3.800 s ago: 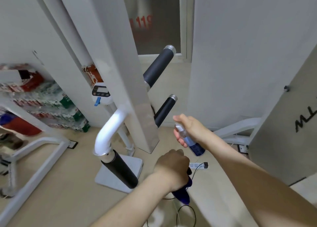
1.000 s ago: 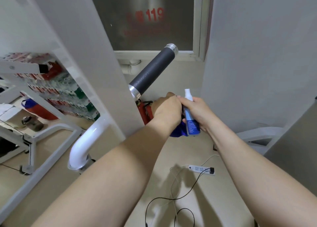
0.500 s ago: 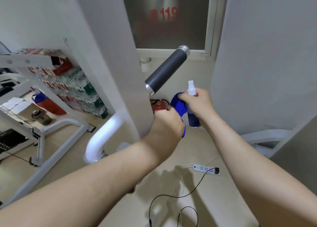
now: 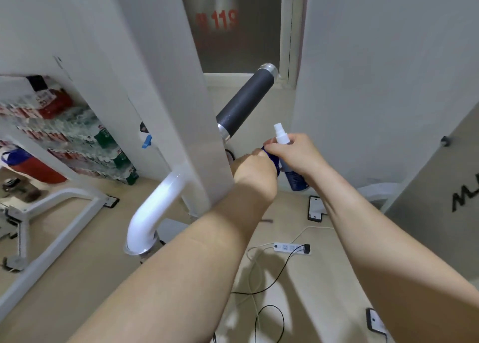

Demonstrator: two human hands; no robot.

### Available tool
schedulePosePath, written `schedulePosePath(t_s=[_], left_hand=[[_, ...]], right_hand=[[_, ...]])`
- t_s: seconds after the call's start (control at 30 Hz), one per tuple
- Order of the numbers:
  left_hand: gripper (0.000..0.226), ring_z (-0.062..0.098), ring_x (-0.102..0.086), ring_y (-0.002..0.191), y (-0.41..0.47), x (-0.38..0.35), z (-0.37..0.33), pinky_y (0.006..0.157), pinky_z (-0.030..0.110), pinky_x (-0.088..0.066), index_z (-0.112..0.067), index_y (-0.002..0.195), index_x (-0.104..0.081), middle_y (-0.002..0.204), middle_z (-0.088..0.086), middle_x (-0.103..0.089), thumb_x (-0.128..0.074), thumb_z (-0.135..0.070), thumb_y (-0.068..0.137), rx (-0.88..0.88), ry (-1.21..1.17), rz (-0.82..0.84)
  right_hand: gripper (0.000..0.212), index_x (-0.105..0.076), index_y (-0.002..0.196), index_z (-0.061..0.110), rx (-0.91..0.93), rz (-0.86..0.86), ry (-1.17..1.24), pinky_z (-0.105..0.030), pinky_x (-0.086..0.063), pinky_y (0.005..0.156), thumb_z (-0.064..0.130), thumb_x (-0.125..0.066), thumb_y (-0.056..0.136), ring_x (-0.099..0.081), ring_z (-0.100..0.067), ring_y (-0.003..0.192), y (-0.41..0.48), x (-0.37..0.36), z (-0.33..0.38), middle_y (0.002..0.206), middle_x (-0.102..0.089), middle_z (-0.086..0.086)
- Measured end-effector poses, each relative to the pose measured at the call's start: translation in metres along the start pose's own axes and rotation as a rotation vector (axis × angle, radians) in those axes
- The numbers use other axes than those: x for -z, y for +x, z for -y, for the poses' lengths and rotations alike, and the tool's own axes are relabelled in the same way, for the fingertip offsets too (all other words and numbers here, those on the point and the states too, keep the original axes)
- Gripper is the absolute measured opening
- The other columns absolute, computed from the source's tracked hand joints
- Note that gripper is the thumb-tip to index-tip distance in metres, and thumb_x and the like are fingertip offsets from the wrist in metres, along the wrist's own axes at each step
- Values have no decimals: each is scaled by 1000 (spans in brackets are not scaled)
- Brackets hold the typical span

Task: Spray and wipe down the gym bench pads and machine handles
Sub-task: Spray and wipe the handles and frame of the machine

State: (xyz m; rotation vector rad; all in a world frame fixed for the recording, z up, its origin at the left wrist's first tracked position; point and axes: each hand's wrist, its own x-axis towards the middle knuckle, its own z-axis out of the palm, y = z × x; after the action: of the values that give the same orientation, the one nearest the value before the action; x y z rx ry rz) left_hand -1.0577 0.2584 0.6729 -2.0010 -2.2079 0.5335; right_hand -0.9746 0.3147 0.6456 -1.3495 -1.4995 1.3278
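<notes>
While fingers (image 4: pixel 274 149) wrap spray bottle (image 4: pixel 291 166), upright

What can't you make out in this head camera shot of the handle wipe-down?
- Lower handle: hidden in the head view behind the left hand, so contact cannot be confirmed.
- Blue cloth: only a sliver shows between the hands.
- Spray bottle: label covered by the right hand; its fill level cannot be told.
- Curved white bar: its lower grip is cut off by the left forearm.
- Stacked bottle packs: labels too blurred to read.
</notes>
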Motion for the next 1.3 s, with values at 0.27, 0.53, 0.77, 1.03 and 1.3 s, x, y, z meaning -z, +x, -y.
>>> schedulePosePath(t_s=[0.27,0.53,0.77,1.03,1.3], left_hand=[[21,23,-63,97,32,-28,-5,73,30,-40,-8,113,-49,100,3,-60,-48,-14,93,90,-307,-152],[55,26,-63,89,27,-63,33,69,31,-48,1,140,-38,107,14,-62,-24,-21,91,-66,391,-441],[54,52,-35,130,14,-70,38,107,53,-31,10,146,-13,143,41,-26,-18,-21,102,-174,663,-481],[46,62,-12,136,-6,-50,18,112,62,-17,12,141,-33,149,44,-10,-29,-13,103,-350,679,-261],[21,20,-62,60,-70,-32,17,45,19,-38,-19,59,-61,67,4,-69,-69,0,62,-597,-117,-190]], right_hand=[[9,-68,77,11,-11,76,97,-23,-42,51,13,-62,84,-49,-17,64,6,4,0,73,-57,-6],[40,-62,82,-6,-94,-27,207,-34,-41,64,32,-68,69,-55,-21,69,-6,-40,-42,72,-60,-10],[33,-62,80,4,-110,109,341,-22,-45,47,35,-63,92,-56,-25,55,-19,-26,-28,57,-56,-11],[50,-61,73,9,-205,72,380,-29,-45,54,54,-50,94,-61,-26,52,-76,11,-36,51,-55,-7],[65,-56,62,9,-138,42,371,-29,-47,56,70,-48,83,-50,-25,50,-173,33,-35,54,-49,-11]])
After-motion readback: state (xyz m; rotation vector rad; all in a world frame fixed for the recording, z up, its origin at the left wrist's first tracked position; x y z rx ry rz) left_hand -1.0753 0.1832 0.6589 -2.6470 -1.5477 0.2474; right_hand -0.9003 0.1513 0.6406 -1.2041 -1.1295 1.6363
